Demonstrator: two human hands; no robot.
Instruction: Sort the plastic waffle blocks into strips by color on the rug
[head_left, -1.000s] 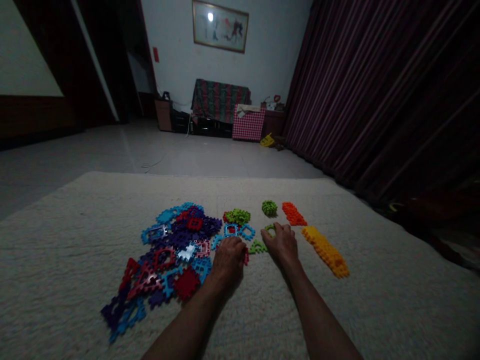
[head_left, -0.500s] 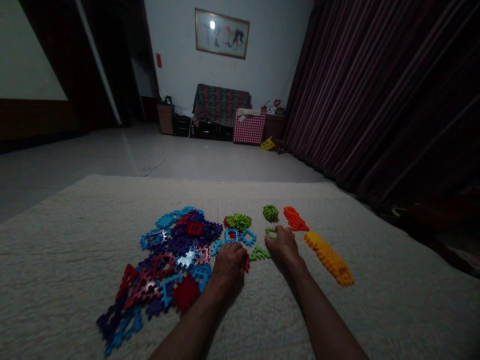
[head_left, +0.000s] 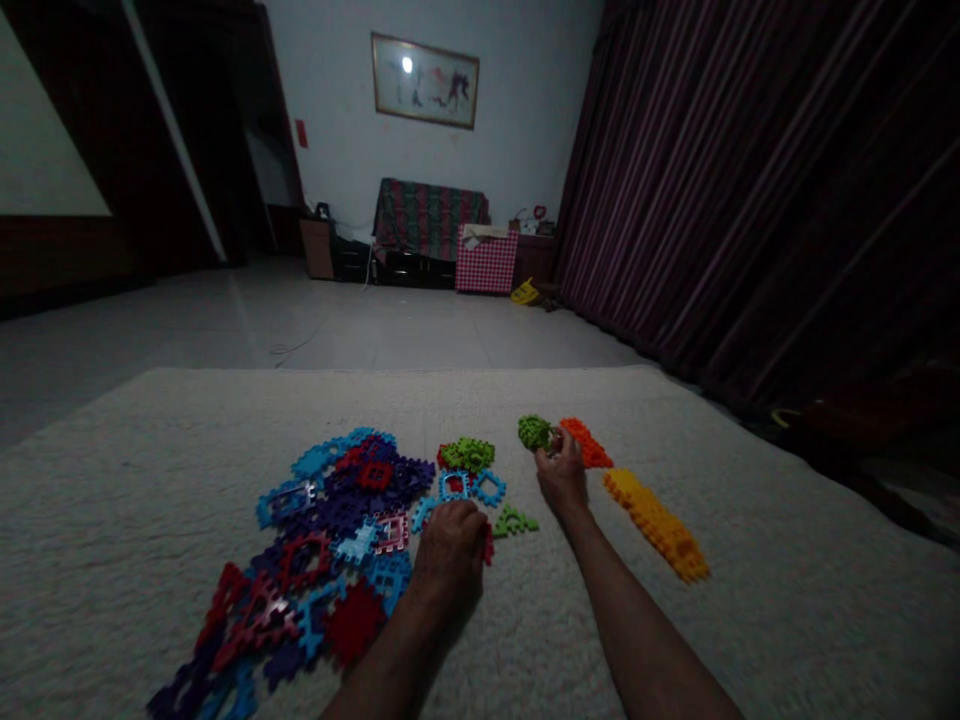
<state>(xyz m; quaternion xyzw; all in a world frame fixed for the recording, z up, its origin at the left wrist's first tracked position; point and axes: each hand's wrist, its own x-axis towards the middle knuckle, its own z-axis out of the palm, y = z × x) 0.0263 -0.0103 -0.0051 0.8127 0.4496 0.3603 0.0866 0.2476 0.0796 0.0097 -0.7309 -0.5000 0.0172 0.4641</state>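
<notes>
My right hand has its fingers closed at the near right side of a round stack of green interlocking plastic pieces. A bit of green shows at its fingertips. My left hand is curled low over the mat, knuckles up, and its fingertips are hidden. Red edges of a toothed piece stick out beside it. A green triangular piece lies flat between the hands. Just beyond my left hand are light-blue frame pieces and a small green pile on top of red ones.
Left of my left hand spreads a loose heap of purple, red and blue pieces. Orange pieces and a long row of yellow pieces lie at the right. Everything rests on a pale quilted mat.
My right hand has moved away from me, carrying a green piece from the mat to the round green stack. My left hand has stayed nearly in place. The view has shifted slightly.
</notes>
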